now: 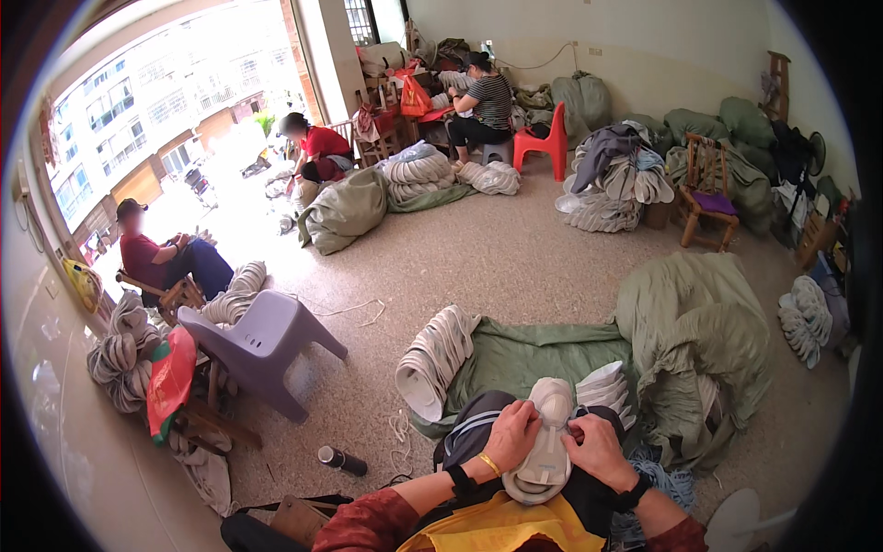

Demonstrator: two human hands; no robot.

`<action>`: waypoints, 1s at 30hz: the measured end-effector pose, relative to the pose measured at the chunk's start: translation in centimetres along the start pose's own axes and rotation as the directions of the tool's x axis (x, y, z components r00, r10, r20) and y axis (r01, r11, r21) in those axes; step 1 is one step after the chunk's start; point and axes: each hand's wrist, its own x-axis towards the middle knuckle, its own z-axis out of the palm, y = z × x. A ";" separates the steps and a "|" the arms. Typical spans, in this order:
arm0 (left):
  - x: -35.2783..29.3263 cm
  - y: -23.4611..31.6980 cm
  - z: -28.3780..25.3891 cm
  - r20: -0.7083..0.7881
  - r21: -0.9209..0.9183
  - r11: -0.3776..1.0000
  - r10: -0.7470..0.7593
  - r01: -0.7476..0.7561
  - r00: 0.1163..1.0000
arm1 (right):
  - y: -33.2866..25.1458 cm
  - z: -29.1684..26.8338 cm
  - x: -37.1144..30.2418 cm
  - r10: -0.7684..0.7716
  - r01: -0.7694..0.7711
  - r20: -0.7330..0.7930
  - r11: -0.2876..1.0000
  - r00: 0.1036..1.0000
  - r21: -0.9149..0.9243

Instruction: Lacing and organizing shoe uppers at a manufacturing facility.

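A beige shoe (551, 442), perhaps only its upper and sole, lies lengthwise on my lap with its rounded toe end pointing away. My left hand (512, 436) is closed in a pinch at the shoe's left edge, near its middle. Opposite it, my right hand (600, 449) has thumb and curled fingers pressed on the right edge. Any thread or needle between the fingertips is too small to make out. A yellow cloth (501, 524) covers my lap below the shoe. Just past my knees, a stack of pale shoe pieces (604, 390) stands on green cloth (524, 354).
A row of pale shoe pieces (434, 361) leans left of the green cloth; a bulging green sack (694, 322) stands right. At left are a purple plastic stool (267, 340) and a dark bottle (342, 460). Light blue cords (667, 483) lie by my right. Several people sit working farther off.
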 end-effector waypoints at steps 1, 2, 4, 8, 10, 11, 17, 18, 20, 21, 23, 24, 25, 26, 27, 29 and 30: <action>0.0 0.1 0.1 0.002 -0.003 1.000 0.001 -0.001 1.000 | -0.1 -0.2 0.1 0.002 -0.002 -0.001 1.000 1.000 -0.002; 0.0 0.0 0.1 0.003 0.013 1.000 0.006 -0.006 1.000 | -0.3 -0.4 0.4 -0.014 0.015 0.047 1.000 0.999 -0.016; -0.1 0.0 0.0 0.002 0.031 0.999 0.009 -0.009 1.000 | -0.6 -0.5 0.4 -0.032 0.035 0.096 0.999 0.995 -0.028; -0.1 0.6 0.1 0.062 0.043 0.999 -0.022 0.019 0.998 | -0.6 -0.5 0.6 -0.011 0.024 0.124 0.994 0.992 -0.108; -0.1 0.9 0.1 0.074 0.049 0.999 -0.026 0.023 0.997 | -0.2 0.1 0.9 -0.010 0.033 0.146 0.987 0.989 -0.157; -0.1 1.0 0.2 0.078 0.086 0.996 -0.022 0.016 0.997 | -0.1 0.7 0.9 -0.029 0.045 0.100 0.984 0.995 -0.170; 0.2 1.6 0.1 0.118 0.185 0.982 -0.060 0.038 0.991 | 0.7 1.8 0.5 -0.073 0.064 -0.042 0.982 0.996 -0.179; 0.2 1.5 0.1 0.127 0.202 0.979 -0.068 0.041 0.990 | 0.7 1.7 0.5 -0.076 0.072 -0.025 0.986 0.997 -0.152; 0.4 1.6 0.3 0.127 0.233 0.971 -0.076 0.045 0.989 | 0.7 1.9 0.7 -0.093 0.087 -0.029 0.982 0.995 -0.170; 0.6 1.7 0.5 0.126 0.260 0.964 -0.084 0.049 0.988 | 0.7 1.9 0.8 -0.109 0.101 -0.031 0.976 0.994 -0.191; 0.8 2.2 0.8 0.132 0.272 0.959 -0.119 0.080 0.984 | 0.9 2.0 0.6 -0.107 0.097 -0.040 0.976 0.993 -0.193; 0.9 2.5 1.0 0.134 0.283 0.953 -0.153 0.110 0.979 | 0.9 2.1 0.6 -0.107 0.096 -0.049 0.976 0.993 -0.196; 1.0 2.7 1.1 0.134 0.286 0.952 -0.151 0.107 0.979 | 1.0 2.0 0.6 -0.109 0.097 -0.052 0.976 0.993 -0.194; 0.9 2.8 1.3 0.126 0.294 0.949 -0.156 0.113 0.980 | 1.1 1.9 0.6 -0.100 0.089 -0.048 0.977 0.994 -0.195; 0.9 3.0 1.4 0.117 0.303 0.945 -0.160 0.118 0.980 | 1.2 1.9 0.6 -0.092 0.082 -0.044 0.977 0.995 -0.196; 0.8 3.1 1.7 0.111 0.323 0.941 -0.146 0.103 0.983 | 1.3 1.9 0.6 -0.103 0.093 -0.045 0.976 0.994 -0.195; 0.7 3.1 1.9 0.104 0.340 0.936 -0.134 0.091 0.986 | 1.4 1.9 0.6 -0.114 0.104 -0.042 0.975 0.993 -0.196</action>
